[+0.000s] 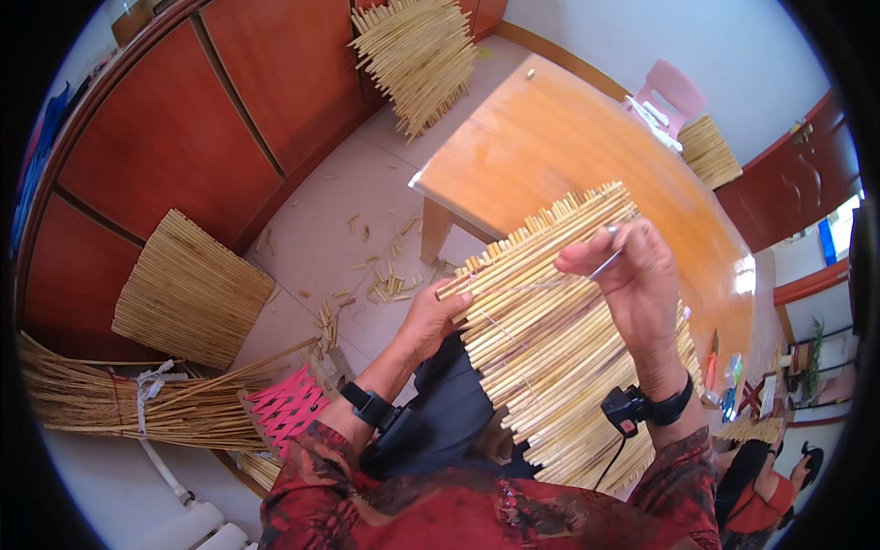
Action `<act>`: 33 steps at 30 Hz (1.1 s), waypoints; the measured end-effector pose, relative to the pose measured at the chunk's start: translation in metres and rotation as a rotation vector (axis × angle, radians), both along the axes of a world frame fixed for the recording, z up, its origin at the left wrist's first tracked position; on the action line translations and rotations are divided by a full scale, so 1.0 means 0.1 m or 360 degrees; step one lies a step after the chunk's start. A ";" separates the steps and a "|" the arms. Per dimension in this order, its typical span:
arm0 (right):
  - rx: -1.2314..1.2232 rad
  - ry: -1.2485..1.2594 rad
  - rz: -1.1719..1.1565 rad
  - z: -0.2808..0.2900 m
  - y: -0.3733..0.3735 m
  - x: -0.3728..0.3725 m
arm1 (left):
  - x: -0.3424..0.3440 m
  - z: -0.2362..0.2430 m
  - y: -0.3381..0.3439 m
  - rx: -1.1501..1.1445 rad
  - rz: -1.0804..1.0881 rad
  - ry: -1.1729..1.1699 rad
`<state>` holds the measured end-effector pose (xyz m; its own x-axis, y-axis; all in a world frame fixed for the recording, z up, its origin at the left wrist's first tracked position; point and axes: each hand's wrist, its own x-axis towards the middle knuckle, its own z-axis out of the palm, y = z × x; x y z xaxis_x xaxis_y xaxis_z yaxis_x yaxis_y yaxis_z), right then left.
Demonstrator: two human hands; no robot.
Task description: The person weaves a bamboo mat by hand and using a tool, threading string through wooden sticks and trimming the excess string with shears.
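A mat of pale straw stalks [541,367] lies aslant over my lap and against the table corner, its stalks sewn side by side with thin thread. My left hand [433,316] grips the mat's left edge, thumb on top and fingers hidden beneath. Above the mat, my right hand [632,275] is closed in a pinch on a thin metal needle [606,265]. A pale thread [527,289] stretches between the two hands across the stalks. Along the mat's far edge the stalk ends stick out unevenly.
An orange wooden table [550,137] stands ahead, with a red-handled tool [712,353] near its right end. Cut stalk pieces [390,286] litter the floor. Another mat [188,289] leans on red cabinets [165,128]. A tied stalk bundle [92,390] lies left; another person [765,490] sits right.
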<state>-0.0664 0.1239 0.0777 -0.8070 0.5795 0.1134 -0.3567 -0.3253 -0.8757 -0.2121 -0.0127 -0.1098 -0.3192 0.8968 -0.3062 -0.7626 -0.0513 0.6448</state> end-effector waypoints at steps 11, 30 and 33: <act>0.0561 -0.0255 -0.0849 1.35 0.67 1.12 | 0.07 -0.03 -0.08 -0.0048 0.0141 0.0028; 0.2339 -0.1423 -0.0043 -1.19 -0.38 -0.18 | 0.15 -0.05 -0.18 -0.0037 0.0008 -0.0044; 0.2391 -0.1366 -0.0090 -1.23 -0.36 -0.25 | 0.16 -0.04 -0.16 -0.0065 0.0050 -0.0060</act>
